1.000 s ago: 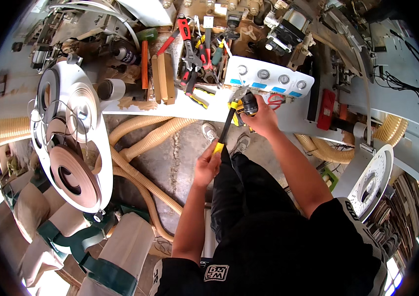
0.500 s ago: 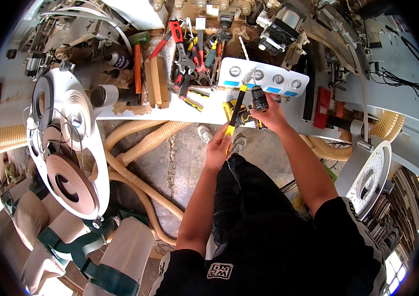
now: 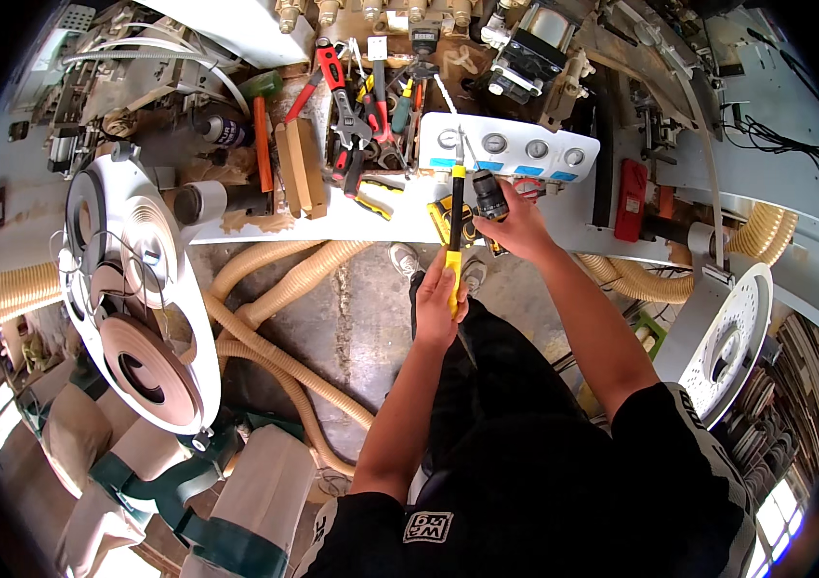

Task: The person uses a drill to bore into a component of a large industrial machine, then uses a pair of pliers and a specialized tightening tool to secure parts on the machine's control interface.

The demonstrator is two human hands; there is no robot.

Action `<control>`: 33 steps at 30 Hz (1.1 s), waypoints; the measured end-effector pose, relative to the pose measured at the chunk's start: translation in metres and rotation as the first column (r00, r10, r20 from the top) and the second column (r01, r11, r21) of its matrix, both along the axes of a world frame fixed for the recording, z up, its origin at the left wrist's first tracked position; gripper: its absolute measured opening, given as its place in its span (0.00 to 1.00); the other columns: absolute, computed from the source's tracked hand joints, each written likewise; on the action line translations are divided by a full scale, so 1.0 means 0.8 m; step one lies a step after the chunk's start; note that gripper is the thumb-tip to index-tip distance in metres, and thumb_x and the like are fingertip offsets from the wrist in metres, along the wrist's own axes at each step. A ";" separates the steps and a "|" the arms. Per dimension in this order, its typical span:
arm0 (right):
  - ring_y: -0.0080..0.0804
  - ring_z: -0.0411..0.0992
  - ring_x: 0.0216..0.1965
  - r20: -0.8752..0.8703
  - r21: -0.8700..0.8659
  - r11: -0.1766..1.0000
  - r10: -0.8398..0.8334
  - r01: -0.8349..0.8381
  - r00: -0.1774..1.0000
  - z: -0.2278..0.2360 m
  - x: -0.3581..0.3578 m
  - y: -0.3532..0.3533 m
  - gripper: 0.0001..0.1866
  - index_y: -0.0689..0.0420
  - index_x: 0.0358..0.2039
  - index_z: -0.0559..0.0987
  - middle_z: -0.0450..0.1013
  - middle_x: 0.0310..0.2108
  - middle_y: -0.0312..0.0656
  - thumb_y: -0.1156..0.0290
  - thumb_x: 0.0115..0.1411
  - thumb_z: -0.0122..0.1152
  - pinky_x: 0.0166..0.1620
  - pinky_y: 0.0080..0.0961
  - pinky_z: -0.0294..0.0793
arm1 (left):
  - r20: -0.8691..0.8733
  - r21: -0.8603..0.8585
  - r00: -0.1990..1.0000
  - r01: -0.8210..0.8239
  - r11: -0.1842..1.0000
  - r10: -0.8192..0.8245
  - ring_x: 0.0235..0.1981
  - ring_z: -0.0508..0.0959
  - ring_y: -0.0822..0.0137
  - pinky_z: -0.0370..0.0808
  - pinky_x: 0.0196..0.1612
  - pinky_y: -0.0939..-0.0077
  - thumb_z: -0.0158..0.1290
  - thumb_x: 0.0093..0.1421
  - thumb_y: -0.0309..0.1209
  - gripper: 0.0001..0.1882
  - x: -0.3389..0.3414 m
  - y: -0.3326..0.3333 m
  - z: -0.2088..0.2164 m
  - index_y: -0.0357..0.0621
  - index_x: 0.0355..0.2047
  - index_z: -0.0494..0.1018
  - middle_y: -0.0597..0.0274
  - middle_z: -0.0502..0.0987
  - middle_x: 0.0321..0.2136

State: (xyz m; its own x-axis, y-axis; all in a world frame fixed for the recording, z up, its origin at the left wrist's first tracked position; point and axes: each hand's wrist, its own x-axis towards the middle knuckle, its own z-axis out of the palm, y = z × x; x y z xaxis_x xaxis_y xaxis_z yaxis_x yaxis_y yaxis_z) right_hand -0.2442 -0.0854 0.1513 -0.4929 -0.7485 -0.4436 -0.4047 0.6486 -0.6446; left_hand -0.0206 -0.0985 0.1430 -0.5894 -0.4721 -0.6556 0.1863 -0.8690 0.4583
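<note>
My left hand [image 3: 439,306] is closed around the yellow lower grip of a long tool [image 3: 456,207] with a yellow-and-black handle and a narrow metal head. The tool stands almost straight away from me, its head over the white gauge panel [image 3: 515,147]. Just right of it, my right hand [image 3: 517,229] is closed on a yellow-and-black cordless drill [image 3: 491,197], fingers near the black chuck. A thin bit points from the chuck toward the panel. Part of the drill body is hidden behind the tool and my hand.
An adjustable wrench [image 3: 348,123] and several hand tools lie in a heap left of the panel. Yellow-handled pliers [image 3: 374,205] lie by the bench edge. A red case [image 3: 630,200] is at right. Ribbed hoses [image 3: 275,352] cross the floor; a reel disc [image 3: 145,371] stands left.
My left hand has drawn slightly toward me, and the yellow-and-black tool has swung from a rightward slant to nearly straight. The right hand still grips the drill. My view has shifted slightly.
</note>
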 end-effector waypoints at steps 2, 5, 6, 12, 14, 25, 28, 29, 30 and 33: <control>0.49 0.80 0.45 -0.052 0.021 0.999 -0.025 0.026 0.998 0.006 0.013 -0.006 0.40 0.51 0.61 0.70 0.81 0.42 0.46 0.49 0.51 0.72 0.48 0.41 0.78 | -0.012 0.021 1.000 -0.026 0.999 0.027 0.24 0.67 0.78 0.63 0.18 0.85 0.44 0.75 0.33 0.27 0.009 -0.001 0.010 0.49 0.73 0.57 0.66 0.69 0.26; 0.48 0.80 0.45 0.028 0.024 0.994 -0.107 0.106 0.994 0.011 0.030 -0.015 0.38 0.50 0.60 0.71 0.81 0.42 0.46 0.47 0.51 0.71 0.48 0.39 0.78 | 0.099 -0.027 0.994 -0.035 0.999 0.037 0.20 0.65 0.78 0.61 0.17 0.84 0.44 0.74 0.32 0.28 0.021 -0.007 0.038 0.48 0.73 0.58 0.66 0.69 0.25; 0.47 0.80 0.45 0.089 0.023 0.990 -0.143 0.141 0.986 0.012 0.037 -0.017 0.38 0.50 0.60 0.72 0.81 0.42 0.46 0.46 0.52 0.70 0.48 0.39 0.77 | 0.145 -0.080 0.989 0.010 0.997 0.002 0.19 0.64 0.78 0.61 0.17 0.84 0.45 0.74 0.32 0.28 0.032 -0.015 0.052 0.48 0.73 0.58 0.66 0.69 0.24; 0.45 0.80 0.46 0.156 0.000 0.990 -0.141 0.143 0.978 -0.001 0.076 -0.041 0.35 0.51 0.54 0.77 0.81 0.44 0.44 0.42 0.51 0.67 0.50 0.39 0.76 | 0.601 -0.303 0.785 0.396 0.867 -0.149 0.19 0.72 0.75 0.70 0.22 0.79 0.48 0.69 0.28 0.31 0.088 -0.052 0.117 0.42 0.72 0.59 0.63 0.75 0.27; 0.45 0.80 0.44 0.122 0.019 0.986 -0.166 0.165 0.979 -0.005 0.083 -0.045 0.32 0.52 0.48 0.79 0.81 0.40 0.44 0.42 0.50 0.67 0.48 0.41 0.77 | 0.757 -0.578 0.653 0.650 0.493 0.028 0.23 0.77 0.69 0.76 0.29 0.72 0.49 0.67 0.27 0.30 0.109 -0.052 0.120 0.40 0.70 0.63 0.58 0.80 0.33; 0.50 0.78 0.42 0.341 -0.141 0.923 -0.295 0.359 0.892 -0.023 0.106 -0.042 0.26 0.60 0.44 0.77 0.79 0.35 0.50 0.53 0.54 0.70 0.45 0.42 0.75 | 0.960 -0.234 0.228 0.972 0.020 0.165 0.27 0.82 0.46 0.77 0.34 0.53 0.52 0.66 0.32 0.26 0.044 -0.042 0.233 0.53 0.65 0.70 0.47 0.80 0.25; 0.50 0.77 0.45 0.189 -0.196 0.921 -0.300 0.336 0.935 -0.016 0.125 -0.047 0.24 0.58 0.43 0.77 0.78 0.38 0.51 0.54 0.55 0.70 0.47 0.43 0.76 | 0.979 -0.146 0.139 0.988 0.039 0.152 0.28 0.82 0.46 0.77 0.34 0.52 0.51 0.66 0.33 0.27 0.031 -0.041 0.250 0.53 0.66 0.70 0.47 0.80 0.25; 0.50 0.77 0.46 0.151 -0.214 0.922 -0.297 0.324 0.943 -0.016 0.131 -0.050 0.24 0.58 0.44 0.77 0.78 0.38 0.51 0.54 0.55 0.70 0.48 0.43 0.76 | 0.983 -0.123 0.115 0.991 0.046 0.141 0.28 0.82 0.45 0.77 0.34 0.51 0.51 0.66 0.34 0.27 0.032 -0.040 0.255 0.53 0.66 0.69 0.47 0.80 0.25; 0.49 0.76 0.48 0.105 -0.188 0.935 -0.285 0.300 0.953 -0.014 0.141 -0.054 0.26 0.58 0.48 0.76 0.78 0.43 0.50 0.55 0.55 0.69 0.50 0.46 0.75 | 0.988 -0.096 0.088 0.994 0.058 0.130 0.28 0.82 0.45 0.77 0.34 0.51 0.50 0.66 0.34 0.27 0.033 -0.039 0.258 0.53 0.66 0.69 0.47 0.80 0.25; 0.48 0.75 0.50 0.076 -0.174 0.952 -0.243 0.253 0.967 -0.016 0.154 -0.069 0.27 0.58 0.50 0.74 0.77 0.45 0.48 0.56 0.56 0.69 0.52 0.48 0.74 | 0.990 -0.043 0.032 0.996 0.077 0.141 0.28 0.82 0.44 0.76 0.34 0.50 0.49 0.67 0.35 0.28 0.035 -0.042 0.254 0.53 0.67 0.68 0.46 0.80 0.25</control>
State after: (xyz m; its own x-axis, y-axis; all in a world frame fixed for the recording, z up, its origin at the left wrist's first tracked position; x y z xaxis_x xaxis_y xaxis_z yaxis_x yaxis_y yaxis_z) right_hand -0.1209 -0.1405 0.1388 -0.6524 -0.6760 -0.3427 -0.2080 0.5945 -0.7767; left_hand 0.0074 -0.1318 0.3461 -0.4353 -0.7664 -0.4724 -0.8973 0.4118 0.1588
